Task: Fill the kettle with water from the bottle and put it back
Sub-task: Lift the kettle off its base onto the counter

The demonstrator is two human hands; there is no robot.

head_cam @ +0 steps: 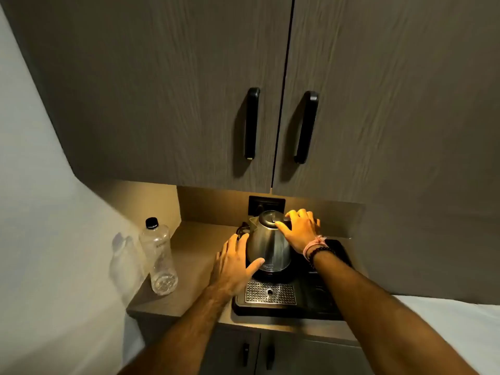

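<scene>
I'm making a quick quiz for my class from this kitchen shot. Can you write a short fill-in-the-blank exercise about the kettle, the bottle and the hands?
1. The bottle stands to the ____ of the kettle.
2. The bottle's cap is coloured ____.
3. The hand with bracelets at its wrist, on the kettle's handle, is the ____ hand.
4. The left hand rests against the kettle's ____ body.

Missing words: left; black; right; steel

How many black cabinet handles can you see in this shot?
4. Two long ones sit on the upper cabinet doors, left and right of the seam. Two small ones sit on the lower doors under the counter.
</scene>
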